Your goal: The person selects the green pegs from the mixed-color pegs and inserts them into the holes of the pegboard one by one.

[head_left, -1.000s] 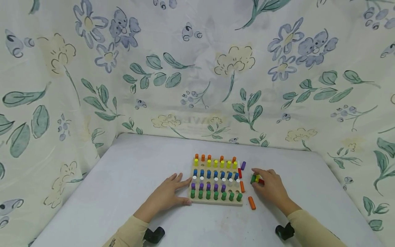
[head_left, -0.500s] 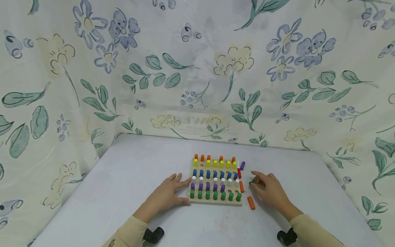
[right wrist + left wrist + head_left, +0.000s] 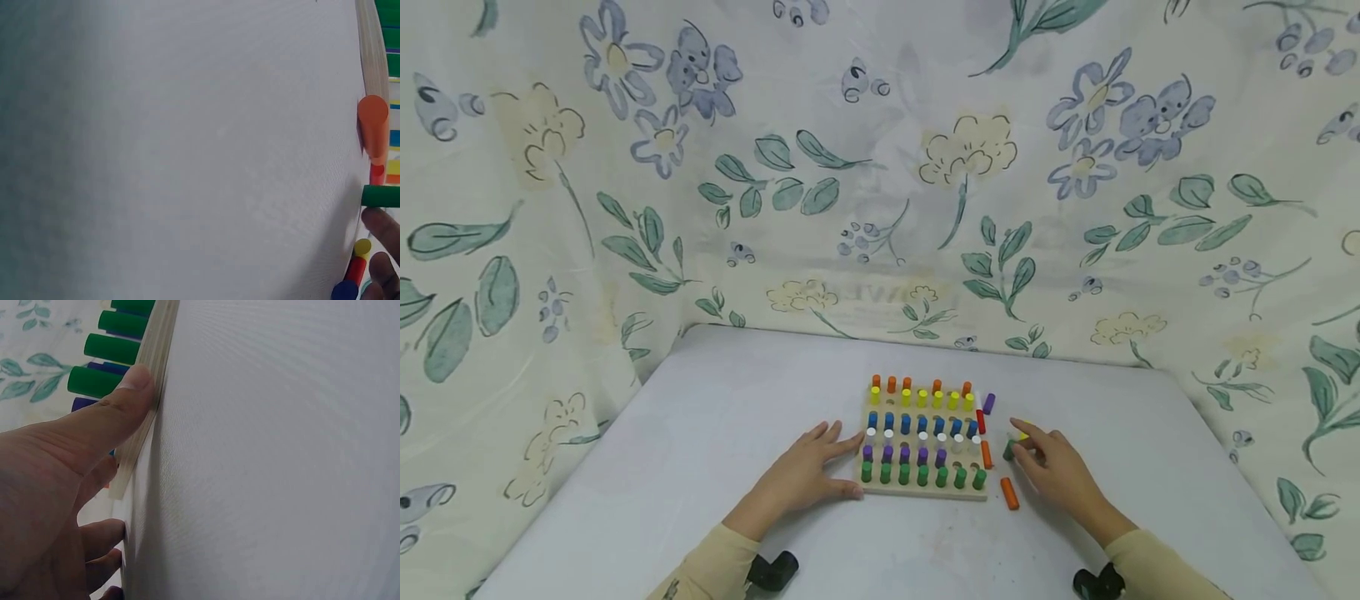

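A wooden pegboard [image 3: 925, 493] bears rows of coloured pegs: orange, yellow, blue, white, purple and green. My left hand [image 3: 805, 467] rests at its left side, fingers spread and mostly straight. In the left wrist view, the thumb [image 3: 134, 384] presses along the board's edge. Right of the board, my right hand [image 3: 1060, 471] pinches a green peg [image 3: 1009, 450] at its fingertips. That peg stands upright, its lower end close to the table in the right wrist view. Under the curled fingers lie a yellow peg [image 3: 362, 247], a red peg [image 3: 355, 270] and a blue peg [image 3: 345, 290].
Along the board's right side lie a purple peg [image 3: 989, 403], a red peg [image 3: 981, 421] and two orange pegs, one at the edge [image 3: 987, 455] and one nearer [image 3: 1010, 493]. White table [image 3: 737, 392] surrounds them; a floral cloth [image 3: 880, 167] hangs behind.
The right hand has taken the green peg from the small group beside it and turned it upright, shifting slightly left. The left hand has stayed at the board.
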The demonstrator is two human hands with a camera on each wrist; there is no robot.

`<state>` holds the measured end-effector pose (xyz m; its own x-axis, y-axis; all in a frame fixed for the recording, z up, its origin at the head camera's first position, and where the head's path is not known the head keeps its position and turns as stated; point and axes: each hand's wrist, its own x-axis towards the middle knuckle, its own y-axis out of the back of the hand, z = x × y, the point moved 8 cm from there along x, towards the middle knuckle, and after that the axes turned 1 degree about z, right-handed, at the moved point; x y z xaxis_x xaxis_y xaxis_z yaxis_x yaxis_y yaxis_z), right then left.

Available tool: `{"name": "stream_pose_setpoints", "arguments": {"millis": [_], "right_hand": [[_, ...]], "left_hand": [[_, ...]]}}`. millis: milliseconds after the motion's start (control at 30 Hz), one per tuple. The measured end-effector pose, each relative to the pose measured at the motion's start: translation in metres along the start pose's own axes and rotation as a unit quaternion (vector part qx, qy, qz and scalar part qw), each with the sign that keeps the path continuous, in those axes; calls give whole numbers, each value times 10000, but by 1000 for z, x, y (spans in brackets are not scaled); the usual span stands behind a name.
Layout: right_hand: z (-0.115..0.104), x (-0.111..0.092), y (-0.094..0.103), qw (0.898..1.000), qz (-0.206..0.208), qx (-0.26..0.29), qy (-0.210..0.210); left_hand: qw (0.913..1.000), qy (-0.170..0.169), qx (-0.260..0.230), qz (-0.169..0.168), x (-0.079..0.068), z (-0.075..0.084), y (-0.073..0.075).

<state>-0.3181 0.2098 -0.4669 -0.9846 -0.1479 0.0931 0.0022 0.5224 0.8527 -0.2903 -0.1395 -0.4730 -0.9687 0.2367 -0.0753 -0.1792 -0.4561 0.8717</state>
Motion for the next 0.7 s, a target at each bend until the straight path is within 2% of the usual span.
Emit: {"name": "stream_pose_setpoints", "arguments": {"millis": [300,700], "right_hand": [[-1,-2,1,9998,85,68,187],[-5,0,5,9979,444,89,461]], "left_hand": [[10000,62,-9,6,-1,0,0],[10000,71,10,17,-1,0,0]]}}
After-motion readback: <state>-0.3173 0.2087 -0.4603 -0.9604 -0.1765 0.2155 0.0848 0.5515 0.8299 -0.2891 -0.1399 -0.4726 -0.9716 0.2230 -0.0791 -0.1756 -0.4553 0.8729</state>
